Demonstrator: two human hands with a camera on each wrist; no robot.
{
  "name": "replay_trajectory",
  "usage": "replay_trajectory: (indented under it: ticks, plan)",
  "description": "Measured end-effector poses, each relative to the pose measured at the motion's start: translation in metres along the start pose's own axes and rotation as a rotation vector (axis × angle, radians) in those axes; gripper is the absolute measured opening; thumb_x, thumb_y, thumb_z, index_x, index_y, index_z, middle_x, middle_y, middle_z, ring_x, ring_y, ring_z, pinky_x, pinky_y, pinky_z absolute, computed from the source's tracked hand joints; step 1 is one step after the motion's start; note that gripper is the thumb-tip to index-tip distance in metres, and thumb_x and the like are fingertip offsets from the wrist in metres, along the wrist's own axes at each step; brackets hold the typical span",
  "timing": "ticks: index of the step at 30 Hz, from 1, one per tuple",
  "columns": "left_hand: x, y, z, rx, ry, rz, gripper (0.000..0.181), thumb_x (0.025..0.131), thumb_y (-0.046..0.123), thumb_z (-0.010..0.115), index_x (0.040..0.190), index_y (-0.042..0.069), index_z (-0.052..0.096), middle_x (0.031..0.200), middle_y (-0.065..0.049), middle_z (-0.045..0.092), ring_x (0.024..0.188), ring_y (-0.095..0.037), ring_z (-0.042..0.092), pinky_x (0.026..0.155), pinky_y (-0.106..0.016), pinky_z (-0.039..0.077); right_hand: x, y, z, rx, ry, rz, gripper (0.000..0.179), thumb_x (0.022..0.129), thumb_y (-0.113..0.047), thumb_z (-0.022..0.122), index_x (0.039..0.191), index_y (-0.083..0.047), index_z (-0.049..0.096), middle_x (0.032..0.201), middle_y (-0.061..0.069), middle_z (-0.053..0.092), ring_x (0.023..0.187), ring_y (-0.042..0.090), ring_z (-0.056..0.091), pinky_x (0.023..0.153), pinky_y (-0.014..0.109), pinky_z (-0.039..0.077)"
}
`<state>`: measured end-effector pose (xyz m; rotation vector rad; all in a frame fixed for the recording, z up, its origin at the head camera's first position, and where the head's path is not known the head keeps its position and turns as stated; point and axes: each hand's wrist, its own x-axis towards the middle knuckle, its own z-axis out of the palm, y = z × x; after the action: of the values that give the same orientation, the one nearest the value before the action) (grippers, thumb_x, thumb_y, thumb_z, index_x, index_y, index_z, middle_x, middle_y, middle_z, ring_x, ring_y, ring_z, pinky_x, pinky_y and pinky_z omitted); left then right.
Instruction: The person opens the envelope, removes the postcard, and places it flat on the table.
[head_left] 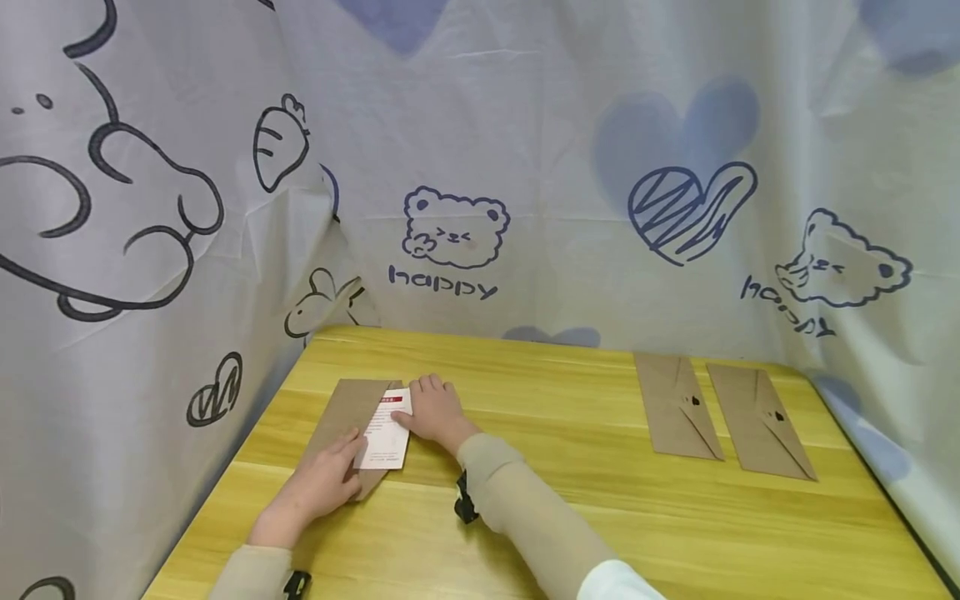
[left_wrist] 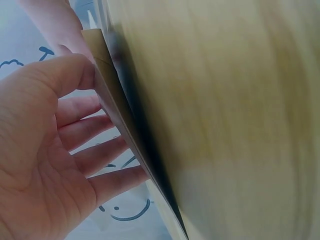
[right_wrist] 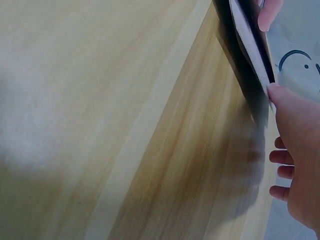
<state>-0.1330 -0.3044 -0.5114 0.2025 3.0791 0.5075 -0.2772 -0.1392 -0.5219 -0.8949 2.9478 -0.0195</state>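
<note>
Card (head_left: 384, 446) against thumb of right grip (head_left: 438, 412)

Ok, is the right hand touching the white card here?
Touching. The head view shows the right hand with its thumb over the white card, and the right wrist view shows the thumb tip against the card's edge.

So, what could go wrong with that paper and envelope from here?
The white paper seems only partly inside the brown envelope, so its edge might catch and crease. The right hand's thumb rests on the paper, so an uneven push could skew it. The left hand grips the envelope beside the paper; squeezing too hard might bend it or block the way.
</note>
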Motion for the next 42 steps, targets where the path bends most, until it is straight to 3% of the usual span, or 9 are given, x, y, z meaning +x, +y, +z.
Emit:
replay_trajectory:
  ticks: [12, 22, 30, 42]
  plan:
    - [0.001, 0.002, -0.001, 0.003, -0.01, -0.017, 0.06, 0.083, 0.011, 0.067, 0.138, -0.006, 0.049, 0.148, -0.028, 0.041, 0.136, -0.048, 0.041, 0.11, -0.059, 0.037, 0.002, 0.009, 0.006, 0.037, 0.048, -0.021, 0.07, 0.093, -0.061, 0.05, 0.14, -0.009, 0.041, 0.135, 0.006, 0.051, 0.126, 0.02, 0.045, 0.105, 0.036, 0.042]
    - [0.002, 0.003, -0.001, 0.027, -0.012, -0.012, 0.06, 0.084, 0.012, 0.066, 0.14, -0.004, 0.048, 0.149, -0.027, 0.041, 0.135, -0.047, 0.042, 0.108, -0.059, 0.039, -0.006, 0.03, 0.01, -0.007, 0.086, -0.001, 0.071, 0.092, -0.064, 0.05, 0.137, -0.009, 0.042, 0.131, 0.004, 0.052, 0.121, 0.018, 0.046, 0.101, 0.034, 0.043]
    - [0.002, 0.001, -0.002, 0.083, 0.015, 0.02, 0.06, 0.082, 0.011, 0.068, 0.137, -0.006, 0.05, 0.146, -0.028, 0.044, 0.133, -0.047, 0.045, 0.107, -0.058, 0.04, -0.014, 0.048, 0.011, -0.013, 0.108, -0.003, 0.071, 0.092, -0.063, 0.051, 0.136, -0.008, 0.043, 0.132, 0.006, 0.052, 0.122, 0.02, 0.047, 0.101, 0.035, 0.043]
    - [0.006, -0.01, -0.003, 0.095, 0.04, 0.052, 0.06, 0.082, 0.008, 0.07, 0.136, -0.008, 0.05, 0.145, -0.03, 0.045, 0.132, -0.048, 0.045, 0.107, -0.058, 0.041, -0.029, 0.071, 0.01, -0.025, 0.128, -0.005, 0.073, 0.09, -0.064, 0.053, 0.134, -0.006, 0.046, 0.13, 0.009, 0.053, 0.123, 0.023, 0.048, 0.101, 0.037, 0.045]
